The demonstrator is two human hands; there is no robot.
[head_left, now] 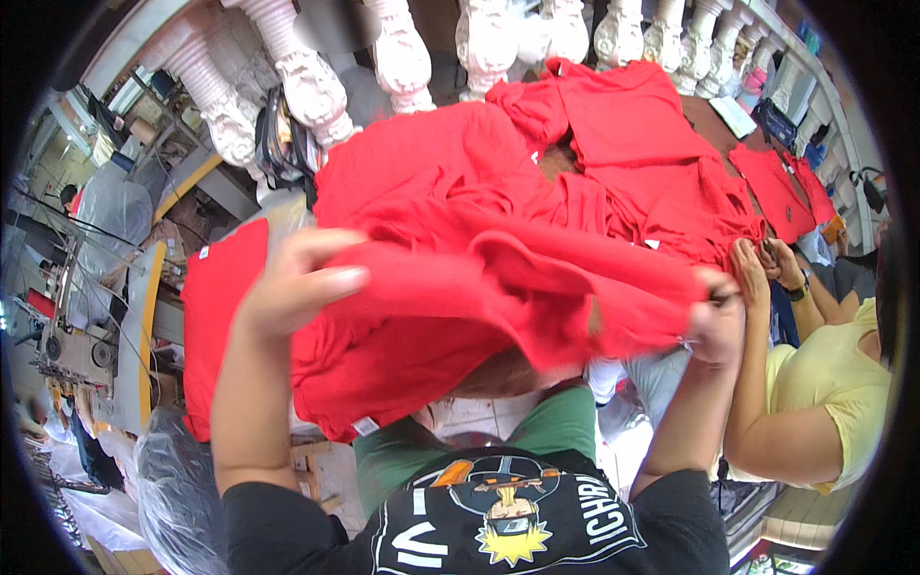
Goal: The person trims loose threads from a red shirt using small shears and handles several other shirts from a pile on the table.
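A red garment [422,284] is stretched between my hands above the table, its middle folded, sagging and partly blurred. My left hand [299,286] is closed on one end of it, with the thumb lying over the cloth. At the other end, my right hand [719,324] has its fingers bent around the fabric; motion smears them. A small dark shape shows by those fingers, too blurred to name. Under and beyond the held piece lies a heap of red garments [422,144], some with small white labels. The exact cut of the held piece is hidden by its folds.
Close on my right, a person in a yellow top [815,402] handles red cloth. White balusters [398,57] border the table's far side. More folded red garments [225,311] hang at its left edge. Sewing machines [81,350] and a plastic-wrapped bundle [177,489] stand left.
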